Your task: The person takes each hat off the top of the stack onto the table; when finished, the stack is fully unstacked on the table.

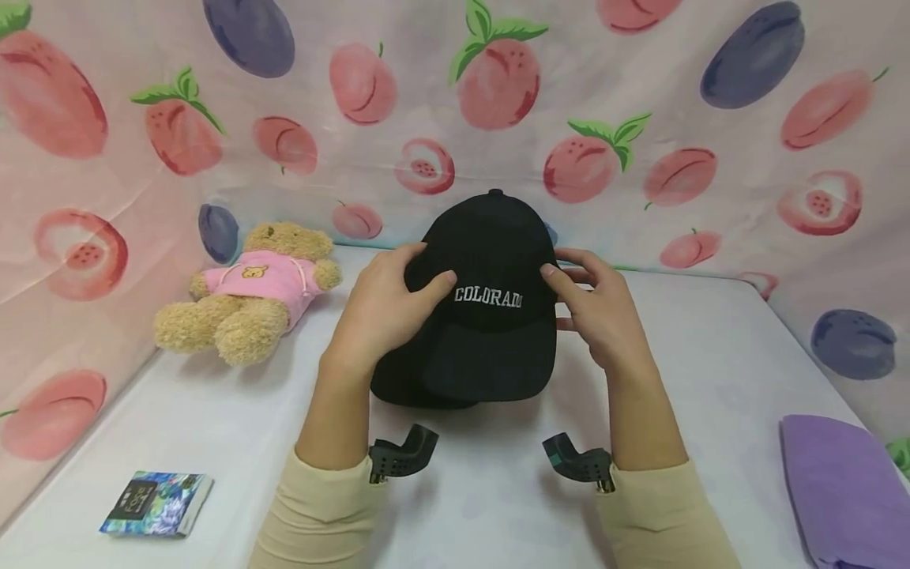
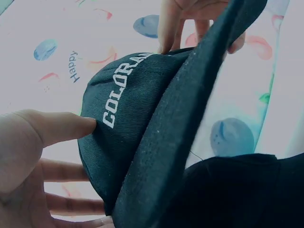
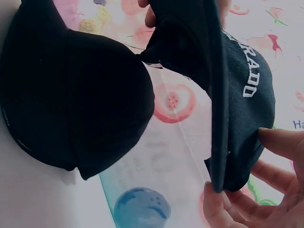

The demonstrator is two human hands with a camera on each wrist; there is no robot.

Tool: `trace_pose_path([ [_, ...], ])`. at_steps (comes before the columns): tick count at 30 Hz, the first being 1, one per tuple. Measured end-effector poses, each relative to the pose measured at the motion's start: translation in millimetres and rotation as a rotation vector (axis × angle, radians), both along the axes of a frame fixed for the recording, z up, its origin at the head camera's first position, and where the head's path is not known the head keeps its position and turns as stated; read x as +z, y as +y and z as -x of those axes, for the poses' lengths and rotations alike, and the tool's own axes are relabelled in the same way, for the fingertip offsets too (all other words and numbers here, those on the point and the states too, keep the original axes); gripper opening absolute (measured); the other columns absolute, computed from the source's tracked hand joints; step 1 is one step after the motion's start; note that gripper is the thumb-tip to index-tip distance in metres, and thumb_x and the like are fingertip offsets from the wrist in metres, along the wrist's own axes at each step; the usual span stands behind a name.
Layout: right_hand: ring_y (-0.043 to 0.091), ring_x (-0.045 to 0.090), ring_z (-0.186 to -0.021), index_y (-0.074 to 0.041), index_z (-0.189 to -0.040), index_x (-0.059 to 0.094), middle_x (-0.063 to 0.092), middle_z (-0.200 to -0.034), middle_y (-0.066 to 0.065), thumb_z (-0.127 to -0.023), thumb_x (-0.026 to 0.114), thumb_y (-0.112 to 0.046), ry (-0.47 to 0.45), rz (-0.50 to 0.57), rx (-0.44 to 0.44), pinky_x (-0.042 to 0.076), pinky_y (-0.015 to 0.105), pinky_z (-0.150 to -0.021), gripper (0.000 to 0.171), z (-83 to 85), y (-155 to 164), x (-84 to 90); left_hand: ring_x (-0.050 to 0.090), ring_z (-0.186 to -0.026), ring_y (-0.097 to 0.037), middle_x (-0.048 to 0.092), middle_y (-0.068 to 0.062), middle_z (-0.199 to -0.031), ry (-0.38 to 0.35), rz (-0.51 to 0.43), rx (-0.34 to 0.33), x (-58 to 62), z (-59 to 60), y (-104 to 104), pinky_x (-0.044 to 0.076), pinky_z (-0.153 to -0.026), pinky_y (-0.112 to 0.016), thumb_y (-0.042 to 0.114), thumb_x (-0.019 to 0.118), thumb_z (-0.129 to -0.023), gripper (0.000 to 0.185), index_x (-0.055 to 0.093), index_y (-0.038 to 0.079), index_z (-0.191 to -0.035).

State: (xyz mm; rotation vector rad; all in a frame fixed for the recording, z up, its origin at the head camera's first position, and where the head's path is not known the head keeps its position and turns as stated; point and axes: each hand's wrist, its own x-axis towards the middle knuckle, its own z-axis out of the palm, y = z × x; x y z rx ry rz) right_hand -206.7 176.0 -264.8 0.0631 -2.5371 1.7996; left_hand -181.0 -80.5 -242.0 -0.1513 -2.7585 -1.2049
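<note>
A black baseball cap [image 1: 490, 253] with white COLORADO lettering is held up between both hands, its brim pointing down toward me. My left hand [image 1: 380, 304] grips its left side, the thumb [image 2: 78, 124] on the front panel and the other fingers behind. On the opposite side my right hand [image 1: 600, 304] pinches the cap, thumb near the last letters and fingers behind the edge. A second black cap [image 3: 102, 104] sits on the table behind the held one; in the head view only its left part [image 1: 391, 387] shows, the rest hidden.
A teddy bear [image 1: 266, 288] in a pink hoodie lies at the back left. Toward the front left is a small colourful box [image 1: 156, 504]. Folded purple cloth [image 1: 846, 490] rests at the right edge of the white table [image 1: 490, 482]. Fruit-print fabric [image 1: 498, 158] hangs behind.
</note>
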Motion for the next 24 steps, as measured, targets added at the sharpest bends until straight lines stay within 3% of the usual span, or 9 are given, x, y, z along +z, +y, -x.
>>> trace_pose_path([
  [9,0.036,0.059,-0.128,-0.017,-0.154,0.049,0.047,-0.153,0.018,-0.102,0.062,-0.042,0.028,-0.026,-0.028,0.059,0.051,-0.091,0.059,-0.9,7.7,0.6,0.043,-0.146,-0.029,0.049,-0.011,-0.156,0.016,-0.009,-0.006,-2.3,0.8,11.9,0.034,-0.122,-0.05,0.045,0.063,-0.099,0.067,0.047,0.011,-0.154],
  [24,0.036,0.061,-0.127,-0.017,-0.153,0.05,0.047,-0.153,0.018,-0.102,0.06,-0.044,0.038,-0.076,-0.095,0.06,0.045,-0.088,0.059,-4.5,28.4,8.7,0.043,-0.146,-0.028,0.046,-0.008,-0.158,0.016,-0.004,-0.052,-1.1,3.3,34.0,0.035,-0.121,-0.051,0.043,0.064,-0.099,0.064,0.047,0.017,-0.155],
])
